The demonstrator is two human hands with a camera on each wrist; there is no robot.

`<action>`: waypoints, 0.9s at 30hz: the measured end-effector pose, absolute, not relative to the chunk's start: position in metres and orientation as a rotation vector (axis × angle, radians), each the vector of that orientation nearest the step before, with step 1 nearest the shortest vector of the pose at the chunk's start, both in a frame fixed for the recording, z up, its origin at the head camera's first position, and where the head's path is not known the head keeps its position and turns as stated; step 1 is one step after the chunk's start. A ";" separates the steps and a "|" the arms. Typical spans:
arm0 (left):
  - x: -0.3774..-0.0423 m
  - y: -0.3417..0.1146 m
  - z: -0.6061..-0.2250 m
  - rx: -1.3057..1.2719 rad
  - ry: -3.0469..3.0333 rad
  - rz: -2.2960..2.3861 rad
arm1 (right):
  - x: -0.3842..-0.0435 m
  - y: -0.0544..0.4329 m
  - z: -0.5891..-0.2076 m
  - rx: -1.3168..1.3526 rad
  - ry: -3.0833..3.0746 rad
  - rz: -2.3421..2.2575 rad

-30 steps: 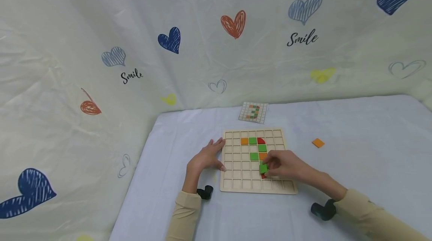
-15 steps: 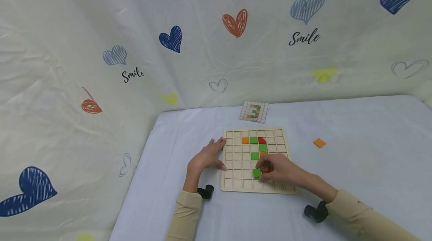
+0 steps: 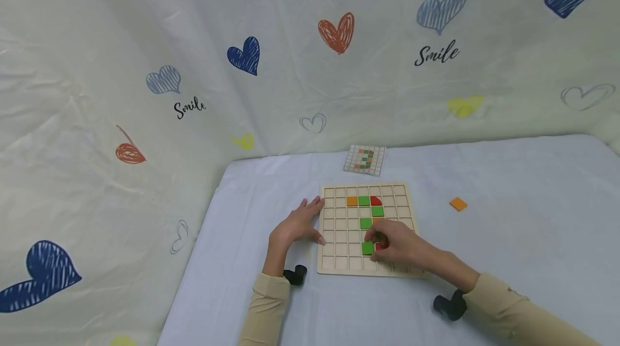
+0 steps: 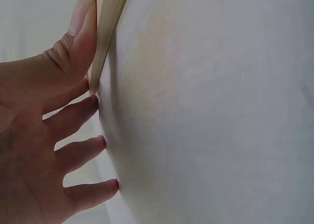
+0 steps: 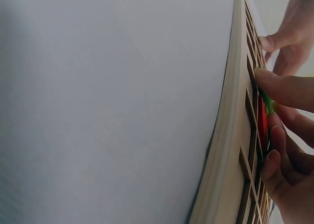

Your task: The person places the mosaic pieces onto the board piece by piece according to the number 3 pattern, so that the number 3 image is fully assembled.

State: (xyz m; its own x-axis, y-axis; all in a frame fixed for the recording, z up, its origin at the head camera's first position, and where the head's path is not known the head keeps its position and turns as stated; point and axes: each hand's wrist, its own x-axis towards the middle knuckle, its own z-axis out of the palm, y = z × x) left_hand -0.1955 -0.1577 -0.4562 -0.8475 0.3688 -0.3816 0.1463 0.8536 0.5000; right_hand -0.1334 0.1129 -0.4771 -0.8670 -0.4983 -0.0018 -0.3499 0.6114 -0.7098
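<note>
A wooden grid board (image 3: 334, 266) lies on the white-covered table. My right hand (image 3: 404, 244) pinches a green square tile (image 3: 367, 248) between thumb and fingers, at a cell in the lower part of the board. Beside that tile is a red tile (image 5: 262, 123), partly hidden by the fingers. My left hand (image 3: 296, 226) is spread along the board's left edge, thumb touching the rim and fingertips down at the cloth in the left wrist view. Higher up sit an orange tile (image 3: 352, 201), several green tiles and a rounded red tile (image 3: 375, 201).
Behind the board lies a printed pattern card (image 3: 365, 160) with a coloured grid design. A loose orange tile (image 3: 458, 204) lies on the table to the right. Black wrist cameras hang below both wrists. A heart-printed sheet (image 3: 271, 104) rises behind the table.
My right hand has moved left and slightly down with the green tile, from over the red tile to the cell at its left. The left hand has stayed at the board's edge.
</note>
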 end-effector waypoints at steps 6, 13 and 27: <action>-0.196 -0.156 -0.454 0.376 2.551 0.649 | -0.135 0.116 -0.477 -0.741 2.631 -1.101; -0.195 -0.157 -0.454 0.363 2.543 0.651 | -0.135 0.118 -0.477 -0.821 2.643 -1.094; -0.195 -0.157 -0.456 0.358 2.548 0.648 | -0.134 0.126 -0.477 -0.865 2.627 -1.182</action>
